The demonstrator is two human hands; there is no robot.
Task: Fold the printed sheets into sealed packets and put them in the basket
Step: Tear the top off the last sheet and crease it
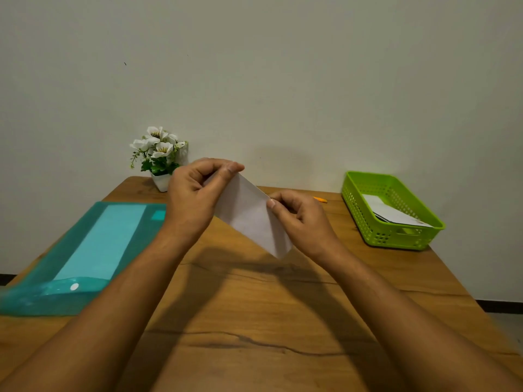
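left hand point(195, 193): raised over tabletop point(254, 321), fingers curled, thumb and fingertips pinching upper far end of packet point(249, 213); back of hand faces camera.
right hand point(300, 216): also raised, lower and nearer than left, thumb and curled fingers pinching packet's right edge about midway along; thumbnail visible on paper.
hands state: both grasping the same packet, neither released; gap between them spanned by paper.
packet: folded white sheet, long narrow shape, held in air, tilted diagonally from upper left down to lower right; lower corner hangs free below right hand; plain side faces camera, no print legible; whether sealed, cannot tell.
packet shadow: dark patch on tabletop under hands and forearms.
basket point(396, 236): bright green perforated plastic, on tabletop far right, well apart from hands; not touched.
basket contents: folded white papers point(393, 213) lying inside, leaning toward near right wall; count unclear.
folder point(85, 256): teal translucent, flat on tabletop at left, lighter sheet showing through, white snap dot near front edge; partly behind left forearm.
flowers point(158, 149): white blooms with green leaves in small white pot, far edge of tabletop by wall, just behind left hand.
orange item point(320, 199): small, thin, on tabletop between right hand and basket; too small to identify.
tabletop: brown wood grain with dark crack lines.
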